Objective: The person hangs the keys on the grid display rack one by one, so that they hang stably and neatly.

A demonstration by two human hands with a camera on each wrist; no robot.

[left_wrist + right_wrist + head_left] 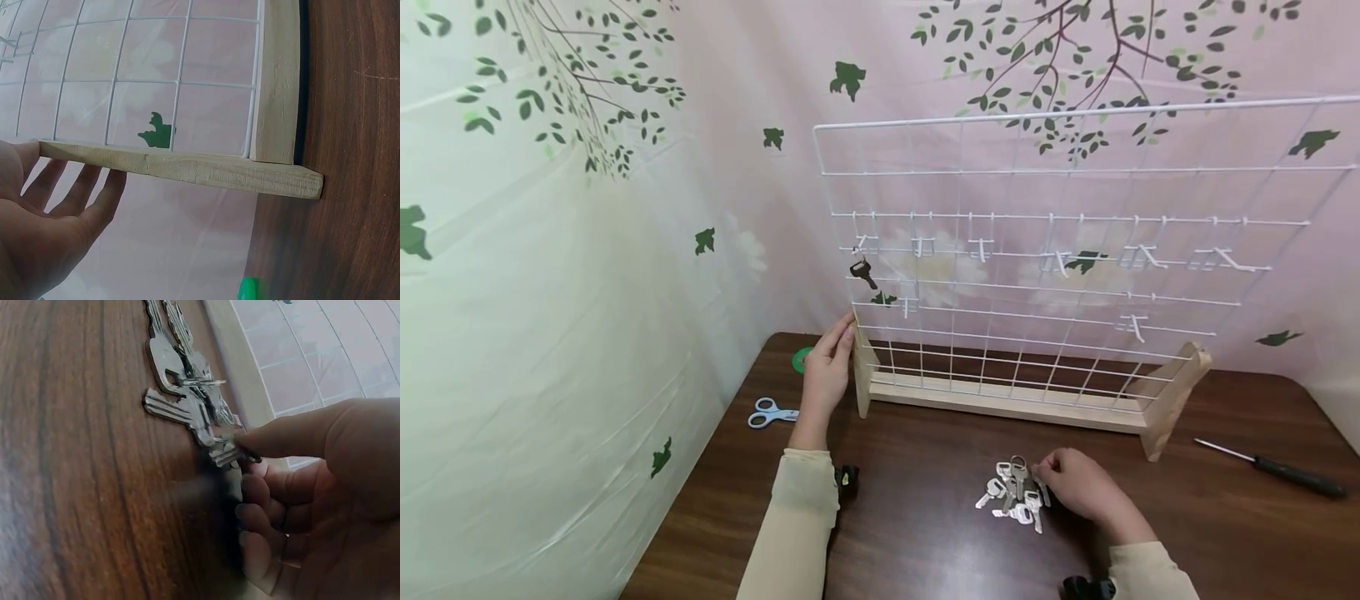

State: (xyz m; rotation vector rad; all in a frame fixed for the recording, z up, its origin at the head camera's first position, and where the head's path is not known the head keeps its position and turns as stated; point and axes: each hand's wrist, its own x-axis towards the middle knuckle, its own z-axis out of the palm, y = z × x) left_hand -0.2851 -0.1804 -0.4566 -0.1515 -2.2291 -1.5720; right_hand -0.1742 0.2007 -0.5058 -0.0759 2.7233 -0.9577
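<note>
My right hand (1078,483) is at the right side of a small pile of silver keys (1018,492) on the table. In the right wrist view its thumb and forefinger pinch a key (226,454), partly hidden by the fingertips. My left hand (826,375) rests straight fingers against the outer face of the wooden side piece (862,375) of a white wire grid rack (970,312). In the left wrist view the fingertips touch that wood. One dark-headed key (862,271) hangs on the upper-left hook of the grid.
Several white hooks (981,247) stick out from the grid. Light blue scissors (769,413) and a green tape roll (801,359) lie at the left. A screwdriver (1273,468) lies at the right. A leaf-printed curtain (722,167) stands behind the table.
</note>
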